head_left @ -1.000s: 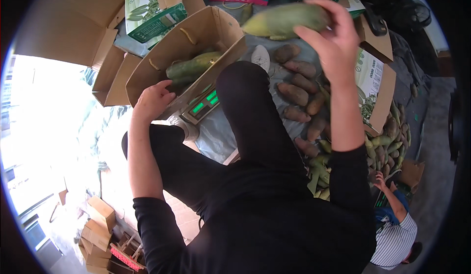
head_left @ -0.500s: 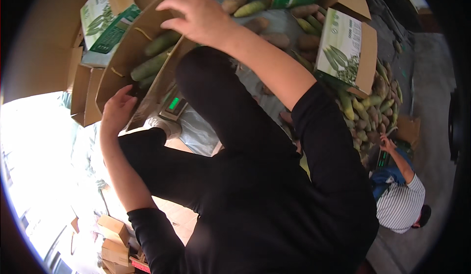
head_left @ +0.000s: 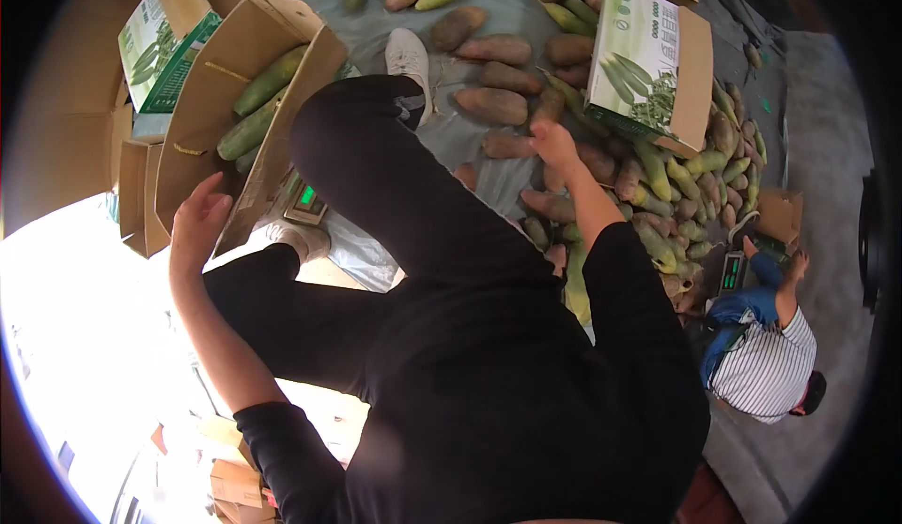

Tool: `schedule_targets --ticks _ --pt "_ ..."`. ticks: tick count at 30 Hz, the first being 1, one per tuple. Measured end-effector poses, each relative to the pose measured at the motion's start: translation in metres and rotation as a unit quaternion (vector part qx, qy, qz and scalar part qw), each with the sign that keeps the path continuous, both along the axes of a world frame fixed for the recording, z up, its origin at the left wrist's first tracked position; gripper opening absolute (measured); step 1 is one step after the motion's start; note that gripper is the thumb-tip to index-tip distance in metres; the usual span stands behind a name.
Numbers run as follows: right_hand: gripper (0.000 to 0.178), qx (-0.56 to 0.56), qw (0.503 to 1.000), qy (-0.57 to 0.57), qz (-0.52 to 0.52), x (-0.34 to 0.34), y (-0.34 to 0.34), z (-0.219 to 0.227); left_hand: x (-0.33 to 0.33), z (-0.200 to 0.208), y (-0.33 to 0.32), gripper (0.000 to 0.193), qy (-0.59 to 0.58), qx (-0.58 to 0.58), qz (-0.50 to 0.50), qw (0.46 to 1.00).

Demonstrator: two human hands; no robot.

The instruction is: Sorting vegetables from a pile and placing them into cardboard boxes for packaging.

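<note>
My left hand (head_left: 199,222) is beside the near left edge of an open cardboard box (head_left: 211,101), fingers apart and holding nothing. Inside that box lie several long green radishes (head_left: 271,83), and yellow cord shows on its inner wall. The box leans on a digital scale (head_left: 305,200) with a lit green display. My right hand (head_left: 556,146) reaches down among reddish-brown, soil-covered roots (head_left: 493,106) on the grey sheet. Its fingers are bent and partly hidden, so any hold on a root cannot be made out.
A printed green-and-white box (head_left: 634,64) stands at the right, before a large heap of radishes (head_left: 691,186). Another printed box (head_left: 155,50) stands at the far left. At the lower right a co-worker in a striped shirt (head_left: 766,364) sits near a second scale (head_left: 731,270).
My right hand has left the box's upper edge and moved right, down to the roots. My left hand stays beside the box. The view has shifted, showing more of the grey sheet and my shoe.
</note>
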State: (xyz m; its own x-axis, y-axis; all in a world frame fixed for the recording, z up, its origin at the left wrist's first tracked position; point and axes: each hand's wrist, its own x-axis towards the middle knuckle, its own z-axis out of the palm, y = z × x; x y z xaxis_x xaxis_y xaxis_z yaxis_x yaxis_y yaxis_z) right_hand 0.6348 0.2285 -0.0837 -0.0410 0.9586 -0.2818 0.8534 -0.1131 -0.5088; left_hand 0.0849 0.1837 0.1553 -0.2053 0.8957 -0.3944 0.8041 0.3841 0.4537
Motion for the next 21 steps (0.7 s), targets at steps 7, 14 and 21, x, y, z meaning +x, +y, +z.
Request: schedule_targets --ticks 7,14,21 --pt "0.035 -0.04 0.994 -0.102 0.006 -0.02 -0.019 -0.04 0.002 0.001 0.007 0.04 0.016 0.008 0.013 1.0" --pt "0.056 -0.099 0.966 -0.19 0.146 -0.061 -0.012 -0.032 -0.001 0.001 0.005 0.041 0.025 0.013 0.038 0.999" --pt "0.052 -0.104 0.929 -0.282 0.216 -0.062 -0.015 -0.056 -0.003 -0.001 0.004 0.042 0.019 0.012 0.038 0.999"
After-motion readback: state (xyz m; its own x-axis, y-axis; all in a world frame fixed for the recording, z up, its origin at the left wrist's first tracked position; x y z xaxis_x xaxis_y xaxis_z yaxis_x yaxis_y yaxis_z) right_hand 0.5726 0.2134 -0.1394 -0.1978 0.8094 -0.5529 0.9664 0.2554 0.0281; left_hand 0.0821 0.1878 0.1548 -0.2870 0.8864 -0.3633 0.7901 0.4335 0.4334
